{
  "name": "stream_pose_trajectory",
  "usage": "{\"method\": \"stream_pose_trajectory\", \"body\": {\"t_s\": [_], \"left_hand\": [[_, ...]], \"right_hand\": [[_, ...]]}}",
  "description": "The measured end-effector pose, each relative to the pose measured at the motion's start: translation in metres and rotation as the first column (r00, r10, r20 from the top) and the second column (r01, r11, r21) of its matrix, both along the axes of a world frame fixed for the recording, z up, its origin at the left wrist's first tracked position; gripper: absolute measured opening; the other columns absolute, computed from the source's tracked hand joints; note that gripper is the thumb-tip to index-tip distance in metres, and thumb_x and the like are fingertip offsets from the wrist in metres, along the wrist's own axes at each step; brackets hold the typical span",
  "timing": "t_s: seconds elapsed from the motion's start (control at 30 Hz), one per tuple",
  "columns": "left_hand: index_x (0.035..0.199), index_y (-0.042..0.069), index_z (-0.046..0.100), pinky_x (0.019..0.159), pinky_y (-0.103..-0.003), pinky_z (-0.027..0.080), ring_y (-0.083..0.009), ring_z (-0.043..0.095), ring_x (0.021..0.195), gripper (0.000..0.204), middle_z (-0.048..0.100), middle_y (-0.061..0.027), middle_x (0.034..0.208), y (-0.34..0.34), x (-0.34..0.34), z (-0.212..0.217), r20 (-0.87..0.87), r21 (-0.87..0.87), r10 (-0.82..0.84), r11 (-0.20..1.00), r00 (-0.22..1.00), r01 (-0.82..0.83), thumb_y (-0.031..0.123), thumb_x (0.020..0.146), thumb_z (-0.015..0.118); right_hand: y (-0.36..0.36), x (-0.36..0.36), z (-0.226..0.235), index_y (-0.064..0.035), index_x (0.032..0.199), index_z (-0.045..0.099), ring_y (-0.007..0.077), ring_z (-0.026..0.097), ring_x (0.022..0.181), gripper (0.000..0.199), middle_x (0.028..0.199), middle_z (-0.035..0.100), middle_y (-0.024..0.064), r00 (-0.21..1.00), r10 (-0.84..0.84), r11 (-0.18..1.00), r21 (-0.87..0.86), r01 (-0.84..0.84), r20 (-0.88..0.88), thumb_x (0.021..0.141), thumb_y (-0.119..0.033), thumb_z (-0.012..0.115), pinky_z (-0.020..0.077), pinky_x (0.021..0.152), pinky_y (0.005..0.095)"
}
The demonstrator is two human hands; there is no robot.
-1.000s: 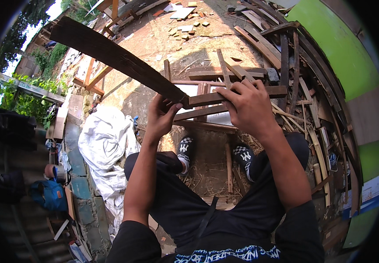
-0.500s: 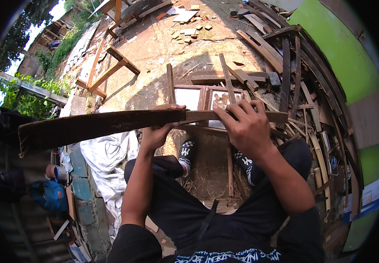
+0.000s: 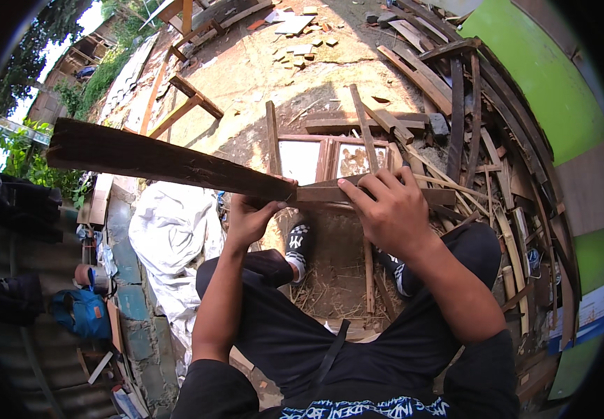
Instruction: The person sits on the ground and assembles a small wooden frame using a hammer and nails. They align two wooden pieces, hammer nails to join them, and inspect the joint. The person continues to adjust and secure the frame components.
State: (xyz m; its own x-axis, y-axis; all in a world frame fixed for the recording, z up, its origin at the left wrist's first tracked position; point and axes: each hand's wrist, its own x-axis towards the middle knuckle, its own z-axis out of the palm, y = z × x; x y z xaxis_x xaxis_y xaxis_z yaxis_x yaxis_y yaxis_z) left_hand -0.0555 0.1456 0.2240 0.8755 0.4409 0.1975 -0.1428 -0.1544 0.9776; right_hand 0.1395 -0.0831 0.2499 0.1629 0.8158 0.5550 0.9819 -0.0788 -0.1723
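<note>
Clamped on wood, both of them, two hands hold two pieces up above the lap: I see the left hand (image 3: 247,218) gripping the near end of one long dark plank (image 3: 169,162), and the right hand (image 3: 394,208) wrapped over one shorter brown batten (image 3: 326,193). Those two lengths meet end to end beside the left thumb; whether they are fastened I cannot tell from here. The plank slants toward the upper left of my view. Below, I count two legs in dark trousers (image 3: 281,314) and two dark patterned shoes (image 3: 300,241), the right one partly hidden. One crumpled white sheet (image 3: 172,230) lies to the left, one blue bag (image 3: 79,314) farther left. Past the hands, one brown frame (image 3: 327,164) with two panels lies on the ground, one slim stick (image 3: 272,136) by its left edge, another across its right panel. Beyond are one grey block (image 3: 439,125), then tile scraps (image 3: 294,26) too scattered for me to count.
</note>
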Motion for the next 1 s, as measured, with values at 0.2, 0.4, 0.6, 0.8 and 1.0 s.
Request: {"method": "stream_pose_trajectory", "body": {"t_s": [0.2, 0.4, 0.6, 0.8, 1.0], "left_hand": [[0.127, -0.006, 0.062, 0.091, -0.034, 0.058, -0.0198, 0.069, 0.105, 0.037, 0.073, -0.0124, 0.112, -0.004, 0.008, 0.003, -0.103, 0.001, 0.112, 0.994, 0.988, -0.113, -0.002, 0.091, 0.072], [0.134, -0.006, 0.061, 0.085, -0.033, 0.059, -0.0173, 0.070, 0.099, 0.043, 0.073, -0.0111, 0.112, -0.002, 0.013, -0.003, -0.137, -0.070, 0.110, 0.990, 0.984, -0.120, 0.005, 0.094, 0.073], [0.135, -0.006, 0.060, 0.085, -0.031, 0.059, -0.0157, 0.069, 0.098, 0.045, 0.073, -0.0101, 0.113, -0.005, 0.020, 0.002, -0.183, -0.070, 0.126, 0.988, 0.975, -0.141, 0.006, 0.094, 0.073], [0.134, -0.006, 0.061, 0.084, -0.030, 0.058, -0.0146, 0.070, 0.096, 0.045, 0.074, -0.0102, 0.111, -0.002, 0.021, 0.002, -0.212, -0.074, 0.127, 0.987, 0.969, -0.146, 0.008, 0.094, 0.074], [0.135, -0.008, 0.060, 0.081, -0.030, 0.058, -0.0142, 0.070, 0.094, 0.050, 0.074, -0.0131, 0.109, -0.006, 0.024, 0.007, -0.289, -0.064, 0.170, 0.979, 0.942, -0.196, 0.012, 0.093, 0.076]], "right_hand": [[0.009, 0.015, -0.007, -0.0122, 0.113, 0.075, 0.0233, 0.066, 0.089, 0.034, 0.089, 0.066, 0.0047, 0.988, 0.051, 0.996, -0.069, -0.062, -0.145, 0.079, -0.014, 0.074, 0.0470, 0.087, 0.0414], [0.014, 0.020, 0.002, -0.0125, 0.110, 0.076, 0.0278, 0.067, 0.086, 0.030, 0.085, 0.068, 0.0075, 0.971, 0.019, 0.978, -0.196, -0.068, -0.239, 0.080, -0.017, 0.074, 0.0502, 0.085, 0.0423], [0.019, 0.032, 0.005, -0.0162, 0.102, 0.080, 0.0314, 0.070, 0.087, 0.025, 0.087, 0.072, 0.0095, 0.949, -0.007, 0.974, -0.218, -0.065, -0.316, 0.080, -0.023, 0.072, 0.0539, 0.080, 0.0466], [0.023, 0.038, 0.008, -0.0161, 0.105, 0.080, 0.0332, 0.070, 0.088, 0.027, 0.091, 0.073, 0.0122, 0.928, -0.013, 0.951, -0.292, -0.104, -0.372, 0.081, -0.027, 0.072, 0.0546, 0.081, 0.0460], [0.027, 0.043, -0.011, -0.0130, 0.105, 0.079, 0.0355, 0.070, 0.092, 0.028, 0.092, 0.073, 0.0155, 0.900, 0.015, 0.949, -0.277, -0.150, -0.436, 0.083, -0.028, 0.072, 0.0541, 0.084, 0.0464]]}}
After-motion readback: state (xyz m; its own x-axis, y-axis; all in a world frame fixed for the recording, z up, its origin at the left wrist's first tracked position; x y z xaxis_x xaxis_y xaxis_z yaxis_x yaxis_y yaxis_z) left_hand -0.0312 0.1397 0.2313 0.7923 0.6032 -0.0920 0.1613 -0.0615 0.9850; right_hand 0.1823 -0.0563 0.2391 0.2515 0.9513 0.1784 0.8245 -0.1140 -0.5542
